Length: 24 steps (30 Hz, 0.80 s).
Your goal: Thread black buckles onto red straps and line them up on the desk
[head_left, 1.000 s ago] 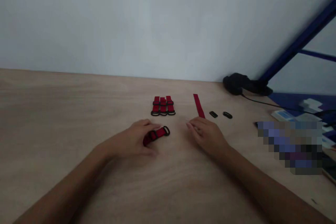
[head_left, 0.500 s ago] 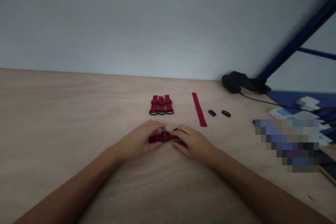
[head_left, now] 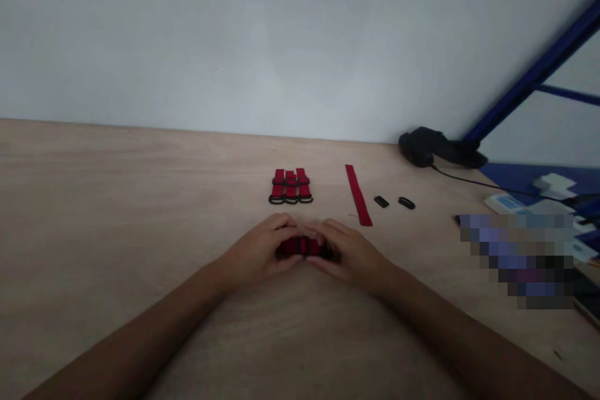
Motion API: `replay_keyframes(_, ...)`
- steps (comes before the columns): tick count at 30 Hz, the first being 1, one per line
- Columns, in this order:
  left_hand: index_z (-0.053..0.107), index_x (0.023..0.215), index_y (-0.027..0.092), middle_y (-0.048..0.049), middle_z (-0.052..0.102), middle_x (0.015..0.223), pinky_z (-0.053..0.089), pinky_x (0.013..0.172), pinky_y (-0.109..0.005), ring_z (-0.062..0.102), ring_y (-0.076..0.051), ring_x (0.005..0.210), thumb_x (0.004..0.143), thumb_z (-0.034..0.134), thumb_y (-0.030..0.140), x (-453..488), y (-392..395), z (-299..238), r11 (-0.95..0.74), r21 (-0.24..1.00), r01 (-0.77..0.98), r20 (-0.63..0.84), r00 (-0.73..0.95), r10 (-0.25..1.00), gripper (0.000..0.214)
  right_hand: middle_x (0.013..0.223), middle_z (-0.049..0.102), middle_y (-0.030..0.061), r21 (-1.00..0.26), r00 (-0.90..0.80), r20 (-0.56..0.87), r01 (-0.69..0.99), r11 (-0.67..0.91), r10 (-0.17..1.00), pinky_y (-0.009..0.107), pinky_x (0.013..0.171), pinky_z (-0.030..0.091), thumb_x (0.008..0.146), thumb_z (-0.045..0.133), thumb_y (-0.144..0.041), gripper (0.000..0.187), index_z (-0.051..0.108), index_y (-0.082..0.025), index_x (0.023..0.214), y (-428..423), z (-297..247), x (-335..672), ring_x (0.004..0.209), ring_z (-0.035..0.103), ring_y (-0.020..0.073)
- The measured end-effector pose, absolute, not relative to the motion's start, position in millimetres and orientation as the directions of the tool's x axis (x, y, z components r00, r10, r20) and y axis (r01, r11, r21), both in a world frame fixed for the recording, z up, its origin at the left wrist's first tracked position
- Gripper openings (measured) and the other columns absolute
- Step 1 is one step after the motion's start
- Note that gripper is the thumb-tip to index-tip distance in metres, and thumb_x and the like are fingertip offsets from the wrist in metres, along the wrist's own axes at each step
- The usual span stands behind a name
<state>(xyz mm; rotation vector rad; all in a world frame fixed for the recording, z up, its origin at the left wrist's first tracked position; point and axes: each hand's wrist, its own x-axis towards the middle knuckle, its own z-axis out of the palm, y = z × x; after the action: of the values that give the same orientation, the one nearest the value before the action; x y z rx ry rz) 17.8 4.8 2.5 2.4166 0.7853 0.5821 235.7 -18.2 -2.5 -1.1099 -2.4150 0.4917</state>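
Between my two hands lies a short red strap (head_left: 290, 246) with a black slide buckle (head_left: 302, 245) around its middle. My left hand (head_left: 262, 247) grips the strap's left end, thumb below and fingers above. On the other end is my right hand (head_left: 349, 250), its thumb and fingers closed about the strap and hiding its tip. Just beyond, three red straps (head_left: 290, 187) with black buckles and rings lie side by side. To their right rest a plain red strap (head_left: 358, 195), a black slide buckle (head_left: 381, 202) and a black ring (head_left: 406, 203).
At the back right, a black device (head_left: 435, 147) trails a cable against the wall (head_left: 281, 44). A blurred-out object (head_left: 520, 262) and white items (head_left: 553, 187) occupy the table's right side. A blue metal frame (head_left: 529, 75) rises behind them.
Both hands have closed in around the red strap, and the right fingers now reach over it near the buckle. The strap and buckle have shifted slightly right in view.
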Motion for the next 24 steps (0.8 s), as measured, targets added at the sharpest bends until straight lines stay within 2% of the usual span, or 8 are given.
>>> replay_keyframes(5, 0.063, 0.109, 0.017, -0.0065, 0.058, 0.101, 0.049, 0.083, -0.029, 0.056, -0.018, 0.093, 0.083, 0.062, 0.02, 20, 3, 2, -0.684, 0.621, 0.383, 0.256, 0.725, 0.639, 0.026, 0.096, 0.065, 0.0092, -0.445, -0.554, 0.326, 0.625, 0.642, 0.766, 0.031, 0.076, 0.052, 0.089, 0.058, -0.024, 0.03, 0.061, -0.016, 0.118, -25, -7, 228, 0.085, 0.061, 0.02)
replay_keyframes(8, 0.062, 0.102, 0.015, -0.0061, 0.059, 0.097, 0.049, 0.079, -0.029, 0.057, -0.018, 0.089, 0.081, 0.064, 0.02, 20, 3, 0, -0.68, 0.618, 0.394, 0.266, 0.709, 0.653, 0.022, 0.096, 0.066, 0.0085, -0.452, -0.536, 0.333, 0.632, 0.63, 0.776, 0.03, 0.076, 0.051, 0.088, 0.059, -0.021, 0.022, 0.062, -0.017, 0.109, -28, -8, 224, 0.084, 0.061, 0.0188)
replay_keyframes(13, 0.063, 0.101, 0.016, -0.0063, 0.06, 0.099, 0.049, 0.082, -0.027, 0.058, -0.018, 0.091, 0.079, 0.065, 0.018, 20, -1, 2, -0.741, 0.577, 0.345, 0.254, 0.786, 0.564, 0.022, 0.084, 0.062, 0.0034, -0.557, -0.545, 0.176, 0.632, 0.539, 0.82, 0.026, 0.065, 0.046, 0.079, 0.064, -0.015, 0.013, 0.059, -0.017, 0.09, -29, -1, 225, 0.073, 0.057, 0.0157)
replay_keyframes(18, 0.065, 0.109, 0.016, -0.0087, 0.061, 0.1, 0.049, 0.082, -0.03, 0.056, -0.02, 0.093, 0.082, 0.062, 0.022, 20, -2, 1, -0.817, 0.461, 0.346, 0.254, 0.831, 0.495, 0.027, 0.079, 0.064, 0.0021, -0.624, -0.524, 0.059, 0.645, 0.441, 0.85, 0.025, 0.064, 0.041, 0.085, 0.059, -0.016, 0.004, 0.059, -0.018, 0.081, -28, 5, 228, 0.07, 0.057, 0.0142)
replay_keyframes(24, 0.064, 0.113, 0.016, -0.0098, 0.061, 0.103, 0.049, 0.083, -0.03, 0.056, -0.02, 0.095, 0.084, 0.061, 0.023, 19, 0, 1, -0.836, 0.453, 0.309, 0.309, 0.825, 0.472, 0.03, 0.076, 0.065, 0.0011, -0.683, -0.444, 0.012, 0.651, 0.332, 0.896, 0.024, 0.061, 0.04, 0.087, 0.057, -0.019, 0.01, 0.061, -0.018, 0.079, -30, 8, 229, 0.065, 0.057, 0.0132)
